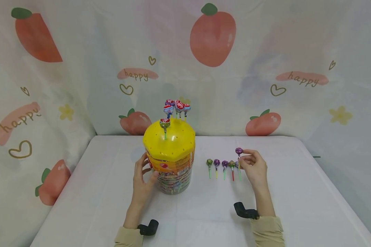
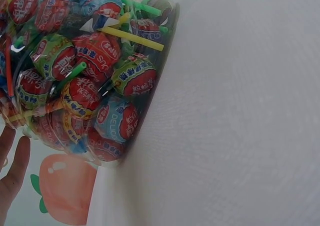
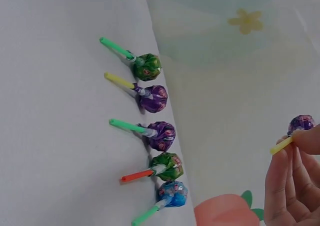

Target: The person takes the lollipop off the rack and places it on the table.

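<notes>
A clear jar (image 1: 173, 181) packed with wrapped lollipops stands upright under a domed yellow lid (image 1: 170, 144) dotted with small holes. Several lollipops (image 1: 179, 106) stick up from the lid's back, and a green-wrapped one (image 1: 165, 123) rises nearer the front. My left hand (image 1: 143, 185) holds the jar's left side, thumb towards the front. In the left wrist view, fingers (image 2: 15, 166) show beside the jar. My right hand (image 1: 255, 168) pinches a purple lollipop (image 3: 301, 123) by its yellow stick, above the right end of a row of lollipops (image 3: 161, 136) on the table.
The white-covered table (image 1: 92, 192) meets a fruit-printed cloth backdrop (image 1: 173, 34) at the back. The row, in green, purple and blue wrappers, lies right of the jar. Black wrist mounts (image 1: 149, 227) sit on both forearms.
</notes>
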The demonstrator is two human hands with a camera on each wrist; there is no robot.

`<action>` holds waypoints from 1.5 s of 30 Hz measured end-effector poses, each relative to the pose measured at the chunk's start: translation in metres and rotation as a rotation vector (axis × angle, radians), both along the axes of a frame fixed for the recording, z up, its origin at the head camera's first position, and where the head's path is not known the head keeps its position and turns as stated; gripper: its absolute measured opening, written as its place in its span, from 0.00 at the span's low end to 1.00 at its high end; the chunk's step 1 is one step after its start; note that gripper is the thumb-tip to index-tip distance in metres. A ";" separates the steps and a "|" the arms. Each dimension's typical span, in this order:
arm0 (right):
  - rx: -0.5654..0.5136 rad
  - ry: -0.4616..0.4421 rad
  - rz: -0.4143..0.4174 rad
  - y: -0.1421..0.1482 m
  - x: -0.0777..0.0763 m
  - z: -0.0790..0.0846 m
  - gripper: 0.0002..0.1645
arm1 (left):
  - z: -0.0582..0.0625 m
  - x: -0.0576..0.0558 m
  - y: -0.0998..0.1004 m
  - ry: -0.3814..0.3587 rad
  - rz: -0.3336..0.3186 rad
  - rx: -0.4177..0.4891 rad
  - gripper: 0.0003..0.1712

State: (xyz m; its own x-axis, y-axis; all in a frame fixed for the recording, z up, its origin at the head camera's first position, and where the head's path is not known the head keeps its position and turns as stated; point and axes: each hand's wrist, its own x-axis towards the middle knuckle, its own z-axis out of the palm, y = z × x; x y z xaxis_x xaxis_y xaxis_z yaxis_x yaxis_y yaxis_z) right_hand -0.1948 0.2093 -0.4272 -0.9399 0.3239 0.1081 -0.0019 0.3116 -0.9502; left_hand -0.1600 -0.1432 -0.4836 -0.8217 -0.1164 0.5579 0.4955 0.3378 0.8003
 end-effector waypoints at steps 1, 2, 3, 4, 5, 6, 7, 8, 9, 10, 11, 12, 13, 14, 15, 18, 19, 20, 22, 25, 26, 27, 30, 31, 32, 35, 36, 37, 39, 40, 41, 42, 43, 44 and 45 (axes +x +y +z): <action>0.001 -0.009 -0.003 0.001 -0.001 -0.002 0.21 | 0.000 0.000 0.000 -0.004 -0.002 0.002 0.42; 0.001 -0.017 -0.008 0.002 -0.002 -0.004 0.21 | 0.001 0.000 0.000 -0.006 -0.004 0.005 0.42; 0.009 -0.030 -0.015 0.003 -0.002 -0.006 0.22 | 0.001 0.000 0.000 -0.009 -0.004 0.007 0.42; 0.015 -0.040 -0.021 0.005 -0.004 -0.008 0.22 | 0.002 0.001 0.000 -0.013 -0.001 0.006 0.42; 0.019 -0.048 -0.026 0.006 -0.005 -0.010 0.21 | 0.002 0.001 0.000 -0.017 0.002 0.004 0.43; 0.028 -0.057 -0.032 0.008 -0.006 -0.013 0.21 | 0.003 0.002 0.001 -0.020 0.007 0.003 0.43; 0.032 -0.061 -0.036 0.010 -0.007 -0.015 0.21 | 0.005 0.002 0.002 -0.024 0.010 0.004 0.43; 0.034 -0.065 -0.038 0.012 -0.008 -0.017 0.21 | 0.006 0.003 0.002 -0.027 0.014 0.004 0.43; 0.040 -0.072 -0.040 0.014 -0.008 -0.019 0.21 | 0.008 0.004 0.003 -0.029 0.017 0.003 0.43; 0.044 -0.079 -0.042 0.017 -0.009 -0.021 0.21 | 0.010 0.005 0.004 -0.030 0.018 0.002 0.43; 0.046 -0.083 -0.044 0.019 -0.010 -0.023 0.21 | 0.012 0.005 0.005 -0.028 0.018 0.002 0.43; 0.041 -0.088 -0.047 0.022 -0.011 -0.024 0.22 | 0.014 0.006 0.005 -0.025 0.017 0.002 0.42; 0.040 -0.094 -0.050 0.024 -0.011 -0.026 0.22 | 0.015 0.006 0.006 -0.023 0.016 0.003 0.42; 0.044 -0.103 -0.052 0.027 -0.011 -0.027 0.22 | 0.015 0.007 0.006 -0.022 0.016 0.002 0.42; 0.048 -0.113 -0.056 0.029 -0.012 -0.028 0.22 | 0.015 0.006 0.006 -0.022 0.018 -0.001 0.42; 0.040 -0.128 -0.058 0.035 -0.013 -0.032 0.22 | 0.010 0.005 0.003 -0.026 0.022 -0.005 0.43; 0.045 -0.137 -0.055 0.036 -0.013 -0.034 0.22 | 0.008 0.004 0.002 -0.027 0.020 -0.004 0.43; 0.043 -0.146 -0.051 0.038 -0.014 -0.035 0.22 | 0.006 0.004 0.001 -0.026 0.019 -0.004 0.43; 0.045 -0.167 -0.047 0.039 -0.015 -0.038 0.23 | 0.004 0.002 0.000 -0.021 0.012 -0.002 0.42; 0.079 -0.212 -0.049 0.041 -0.016 -0.042 0.23 | 0.002 0.001 0.000 -0.012 0.001 0.005 0.42; 0.090 -0.225 -0.051 0.041 -0.016 -0.044 0.23 | 0.001 0.001 -0.001 -0.011 0.001 0.004 0.42; 0.104 -0.239 -0.055 0.041 -0.017 -0.045 0.23 | 0.002 0.001 0.000 -0.012 0.000 0.004 0.42; 0.140 -0.273 -0.064 0.042 -0.017 -0.050 0.23 | 0.002 0.001 0.000 -0.016 0.000 0.004 0.41; 0.147 -0.278 -0.067 0.042 -0.018 -0.052 0.23 | 0.002 0.002 0.000 -0.017 0.001 0.004 0.42; 0.154 -0.285 -0.069 0.042 -0.018 -0.053 0.23 | 0.002 0.002 0.000 -0.018 0.000 0.005 0.42; 0.173 -0.294 -0.074 0.044 -0.019 -0.056 0.23 | 0.002 0.002 0.000 -0.016 -0.001 0.007 0.42; 0.180 -0.294 -0.075 0.044 -0.019 -0.057 0.23 | 0.002 0.002 0.000 -0.017 0.001 0.007 0.42; 0.186 -0.291 -0.075 0.044 -0.019 -0.058 0.23 | 0.003 0.001 0.000 -0.019 0.003 0.006 0.43; 0.209 -0.291 -0.078 0.045 -0.020 -0.059 0.22 | 0.003 0.002 0.001 -0.026 0.009 0.005 0.43; 0.221 -0.291 -0.078 0.045 -0.020 -0.060 0.22 | 0.004 0.002 0.002 -0.030 0.014 0.005 0.43; 0.238 -0.290 -0.079 0.045 -0.020 -0.060 0.22 | 0.005 0.003 0.002 -0.035 0.017 0.005 0.43; 0.259 -0.290 -0.082 0.045 -0.020 -0.061 0.22 | 0.007 0.004 0.003 -0.040 0.018 0.007 0.43; 0.277 -0.288 -0.083 0.045 -0.020 -0.061 0.22 | 0.010 0.005 0.004 -0.044 0.020 0.008 0.43; 0.295 -0.288 -0.086 0.045 -0.020 -0.061 0.21 | 0.015 0.007 0.005 -0.045 0.020 0.008 0.42; 0.315 -0.285 -0.088 0.045 -0.020 -0.061 0.21 | 0.019 0.010 0.006 -0.046 0.019 0.009 0.42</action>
